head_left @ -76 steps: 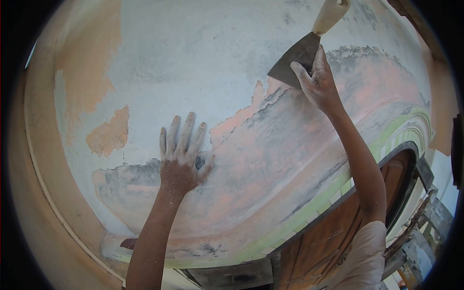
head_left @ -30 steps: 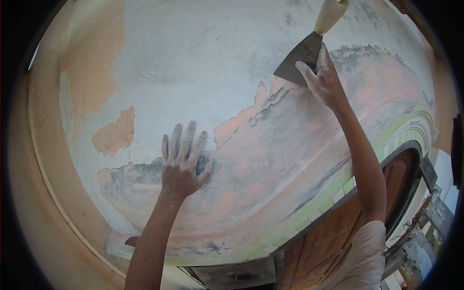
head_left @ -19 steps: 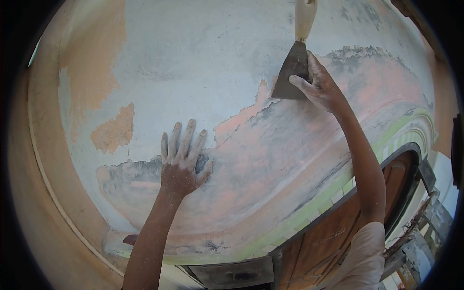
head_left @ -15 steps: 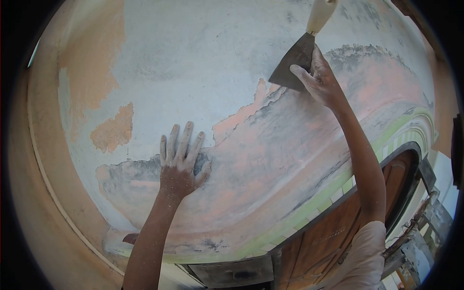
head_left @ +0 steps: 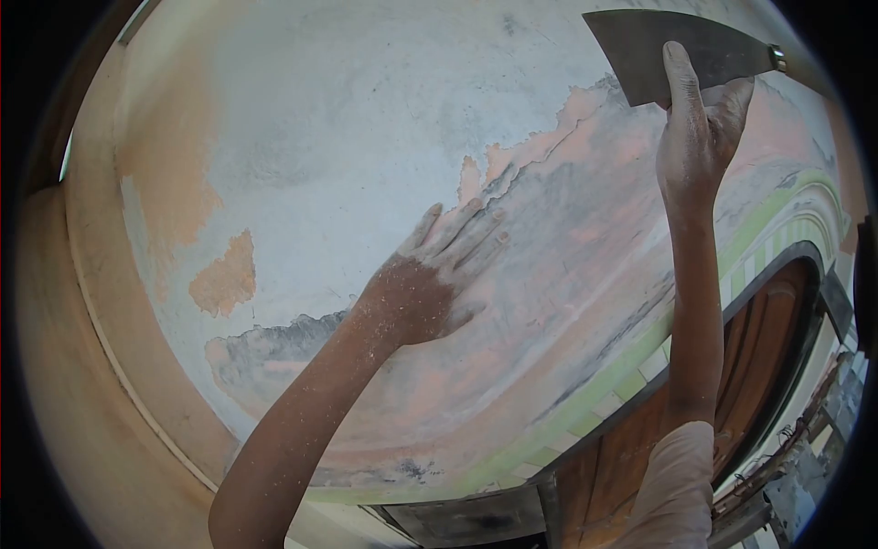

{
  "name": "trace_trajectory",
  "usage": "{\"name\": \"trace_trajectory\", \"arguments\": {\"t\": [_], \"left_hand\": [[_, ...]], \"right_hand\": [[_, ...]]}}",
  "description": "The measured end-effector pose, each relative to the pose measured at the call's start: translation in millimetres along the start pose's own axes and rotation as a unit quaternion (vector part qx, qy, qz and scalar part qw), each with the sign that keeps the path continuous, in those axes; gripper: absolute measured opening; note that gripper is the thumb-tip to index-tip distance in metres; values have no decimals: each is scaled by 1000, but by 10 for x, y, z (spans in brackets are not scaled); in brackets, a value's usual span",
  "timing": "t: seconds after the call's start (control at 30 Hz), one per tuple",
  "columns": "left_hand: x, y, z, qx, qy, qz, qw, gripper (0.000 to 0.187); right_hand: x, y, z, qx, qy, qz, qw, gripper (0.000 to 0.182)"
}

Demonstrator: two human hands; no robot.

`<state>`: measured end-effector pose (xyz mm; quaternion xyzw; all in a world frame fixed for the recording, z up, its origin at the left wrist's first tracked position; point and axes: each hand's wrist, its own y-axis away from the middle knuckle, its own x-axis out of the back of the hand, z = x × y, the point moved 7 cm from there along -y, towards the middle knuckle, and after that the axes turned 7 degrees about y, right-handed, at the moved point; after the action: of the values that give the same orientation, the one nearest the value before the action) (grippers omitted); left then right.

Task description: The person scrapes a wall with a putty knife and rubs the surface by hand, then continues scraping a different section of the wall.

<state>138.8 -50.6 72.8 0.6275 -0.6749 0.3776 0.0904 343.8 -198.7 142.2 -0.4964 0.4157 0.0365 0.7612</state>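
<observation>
Your right hand (head_left: pixel 697 128) was raised high and gripped one scraper (head_left: pixel 672 50), with the index finger stretched flat along the blade. In the head view, the only view, the scraper sat at the top right. Its blade was one wide piece of dull grey metal, thin and flat, and it lay against the wall (head_left: pixel 347 119) at the ragged border between the pale coat and the pink layer (head_left: pixel 585 238). The handle was cut off by the picture edge.

Your left hand (head_left: pixel 430 279) held nothing. It lay flat on the wall, lower and to the left, with the fingers spread and pointing up to the right. Both hands and both forearms were dusted with fine white powder.

The wall looked chalky and rough. Two orange patches (head_left: pixel 224 284) showed at the left, one large and one small, with uneven edges. Below the pink layer ran one curved green band (head_left: pixel 640 366), and under it one brown wooden door (head_left: pixel 732 393) with an arched top.
</observation>
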Motion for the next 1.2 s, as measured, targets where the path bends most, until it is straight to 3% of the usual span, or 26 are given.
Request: {"name": "trace_trajectory", "arguments": {"t": [0.07,0.2,0.33,0.47,0.63,0.83,0.93,1.1,1.2], "left_hand": [[115,-192,-137,15,-18,44,999,79],[187,-252,-394,159,-106,169,967,83],[-152,-129,220,-1,24,35,999,73],[-246,144,356,-14,107,10,994,61],[-465,778,504,64,186,-36,980,54],[-673,1505,549,183,172,-63,966,55],[-715,1764,546,209,169,-102,958,57],[-738,2072,642,254,200,-116,939,60],[-895,2270,738,278,236,-92,927,61]], "right_hand": [[-32,20,-8,27,0,-27,999,48],[-63,74,21,19,75,-80,994,46],[-156,172,-18,21,85,-130,988,45],[-218,328,32,11,56,-177,983,46],[-334,607,-214,6,-21,-231,973,45],[-194,1016,-307,-59,101,-212,970,48],[-199,1220,-252,-110,33,-257,959,51],[-167,1389,-227,-132,103,-321,932,53],[-132,1427,-224,-141,115,-297,937,51]]}}
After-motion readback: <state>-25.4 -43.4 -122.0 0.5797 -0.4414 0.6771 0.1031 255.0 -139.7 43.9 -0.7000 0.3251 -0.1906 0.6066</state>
